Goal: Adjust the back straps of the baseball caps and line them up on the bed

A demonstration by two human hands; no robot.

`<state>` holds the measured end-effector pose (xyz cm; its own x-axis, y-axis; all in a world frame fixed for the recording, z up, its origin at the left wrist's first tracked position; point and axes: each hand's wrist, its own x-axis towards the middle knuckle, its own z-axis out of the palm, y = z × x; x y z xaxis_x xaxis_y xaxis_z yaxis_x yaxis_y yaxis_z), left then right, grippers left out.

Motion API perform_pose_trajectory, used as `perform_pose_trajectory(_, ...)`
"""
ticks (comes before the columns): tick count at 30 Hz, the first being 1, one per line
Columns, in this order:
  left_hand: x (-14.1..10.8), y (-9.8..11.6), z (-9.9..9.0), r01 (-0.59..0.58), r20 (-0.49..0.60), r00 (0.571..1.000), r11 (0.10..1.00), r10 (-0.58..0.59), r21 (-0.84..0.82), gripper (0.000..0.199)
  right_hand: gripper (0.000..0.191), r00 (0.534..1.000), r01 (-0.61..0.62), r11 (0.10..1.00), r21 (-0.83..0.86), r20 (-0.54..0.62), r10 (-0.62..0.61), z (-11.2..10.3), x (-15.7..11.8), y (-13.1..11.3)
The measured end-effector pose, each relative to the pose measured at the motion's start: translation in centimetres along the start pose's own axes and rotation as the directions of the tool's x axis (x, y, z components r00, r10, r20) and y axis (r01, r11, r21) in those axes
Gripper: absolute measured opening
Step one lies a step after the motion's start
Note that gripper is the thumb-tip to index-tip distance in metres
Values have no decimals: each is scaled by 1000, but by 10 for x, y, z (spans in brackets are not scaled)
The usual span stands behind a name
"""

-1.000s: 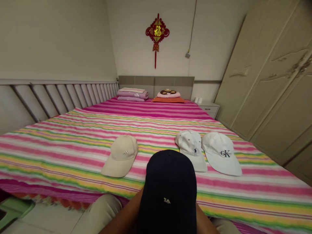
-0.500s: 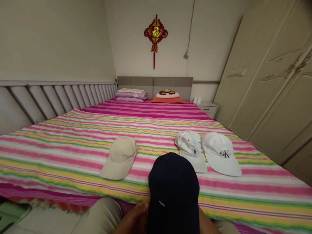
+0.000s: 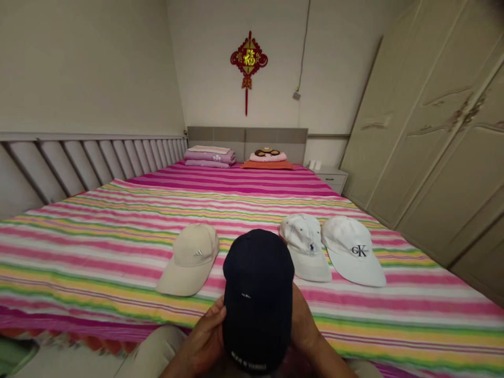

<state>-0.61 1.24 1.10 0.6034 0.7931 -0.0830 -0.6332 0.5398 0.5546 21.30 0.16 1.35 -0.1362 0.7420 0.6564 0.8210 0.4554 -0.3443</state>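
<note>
A dark navy cap [image 3: 259, 294] with a small light logo and lettering along its brim is held up over the bed's near edge. My left hand [image 3: 208, 331] grips its left side, thumb and fingers at the edge. Against the right side rests my right hand [image 3: 300, 320], its fingers mostly hidden behind the cap. A beige cap [image 3: 192, 257] lies to the left on the striped sheet. To the right lie a white cap with a small horse logo [image 3: 307, 247] and, beside it, a white cap with CK letters [image 3: 352, 249].
The striped bed [image 3: 129, 231] fills the middle, with a slatted rail [image 3: 98, 163] on its left. Folded bedding [image 3: 208, 156] and a pink folded stack [image 3: 268, 156] lie by the headboard [image 3: 275, 137]. A nightstand [image 3: 333, 177] and wardrobe [image 3: 417, 136] stand on the right.
The navy cap has moved up and left with both hands, and lettering on its brim now shows. More of my left hand is visible. The view has shifted slightly.
</note>
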Motion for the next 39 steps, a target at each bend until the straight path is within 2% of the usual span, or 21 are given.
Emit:
perform_pose_trajectory(3,21,14,-3,-34,-40,999,998,36,43,29,26,999,-27,991,-130,43,33,-10,-10,26)
perform_pose_trajectory(8,70,33,-2,-97,-127,986,992,106,75,23,25,985,-167,951,-259,4,174,-13,-28,63)
perform_pose_trajectory(13,118,39,5,-137,-236,961,989,144,48,21,24,977,-207,942,-264,-4,213,-7,-35,71)
perform_pose_trajectory(20,163,35,6,-136,-275,950,988,149,69,26,22,973,-224,943,-246,2,232,-7,-35,72)
perform_pose_trajectory(24,176,26,-2,-90,-341,933,991,117,94,20,22,970,-235,944,-231,1,242,-7,-35,73)
perform_pose_trajectory(28,181,19,-9,-46,-404,910,991,92,123,23,22,965,-253,945,-208,10,260,-8,-35,73)
perform_pose_trajectory(39,167,14,-6,-79,-448,874,966,186,247,15,22,931,-365,931,-16,-26,364,-11,-32,67)
